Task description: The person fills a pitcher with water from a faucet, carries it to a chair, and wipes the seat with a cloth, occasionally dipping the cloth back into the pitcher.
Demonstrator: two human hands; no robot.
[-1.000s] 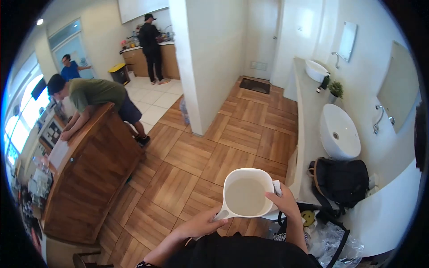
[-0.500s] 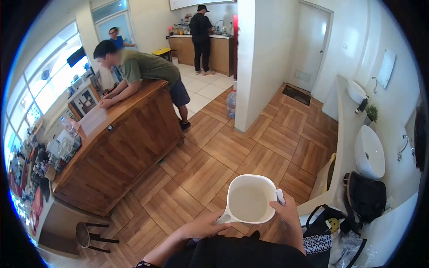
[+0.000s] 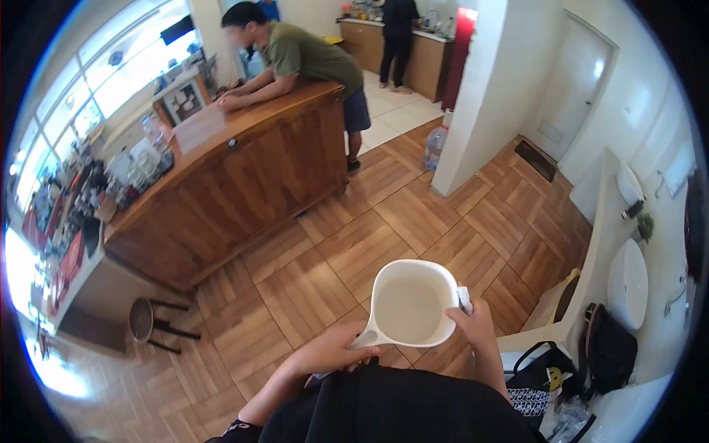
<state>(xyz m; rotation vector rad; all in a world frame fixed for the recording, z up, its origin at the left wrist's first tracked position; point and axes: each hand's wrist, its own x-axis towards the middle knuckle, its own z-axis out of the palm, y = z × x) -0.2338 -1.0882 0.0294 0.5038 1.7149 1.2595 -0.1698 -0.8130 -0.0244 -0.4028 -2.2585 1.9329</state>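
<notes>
A white plastic water dipper (image 3: 375, 310) is held out in front of my body, with cloudy-looking liquid (image 3: 410, 310) inside. My left hand (image 3: 332, 350) is closed around its handle at the lower left. On the opposite side, my right hand (image 3: 476, 326) grips the dipper's rim, thumb on the edge. A small white item (image 3: 464, 299) shows at the right hand's fingers; what it is I cannot make out. The undersides of both hands are hidden.
A wooden counter (image 3: 244, 188) stands left, a person (image 3: 310, 55) leaning on it. Another person (image 3: 399, 37) is at the back sink. A stool (image 3: 144, 321) is lower left. Right, a ledge bears basins (image 3: 628, 284) and a black backpack (image 3: 611, 351). A water jug (image 3: 436, 144) stands by the wall.
My view has turned left and tilted down, so the room appears shifted right. The dipper sits slightly higher in view, still in both hands. The person at the counter keeps leaning.
</notes>
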